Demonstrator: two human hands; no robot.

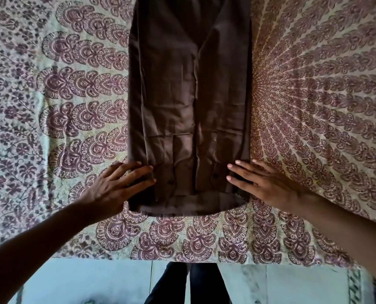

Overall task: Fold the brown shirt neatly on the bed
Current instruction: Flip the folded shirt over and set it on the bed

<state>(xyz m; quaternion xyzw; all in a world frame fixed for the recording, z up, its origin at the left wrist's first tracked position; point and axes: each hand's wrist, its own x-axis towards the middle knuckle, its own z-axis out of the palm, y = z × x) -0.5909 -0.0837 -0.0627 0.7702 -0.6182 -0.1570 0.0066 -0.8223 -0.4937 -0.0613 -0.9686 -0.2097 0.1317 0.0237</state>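
Observation:
The brown shirt (189, 106) lies flat on the bed as a long narrow strip, its sides folded inward, running from the top edge of the view down to a hem near me. My left hand (114, 187) rests with straight spread fingers on the shirt's lower left edge. My right hand (263, 183) lies flat on the lower right edge, fingers straight and pointing inward. Neither hand grips the cloth. Two small buttons show near the hem.
A patterned bedspread (314, 95) with maroon paisley motifs covers the bed on both sides of the shirt. The bed's near edge (182, 257) runs across the bottom, with pale floor and my dark trouser legs (189, 284) below it.

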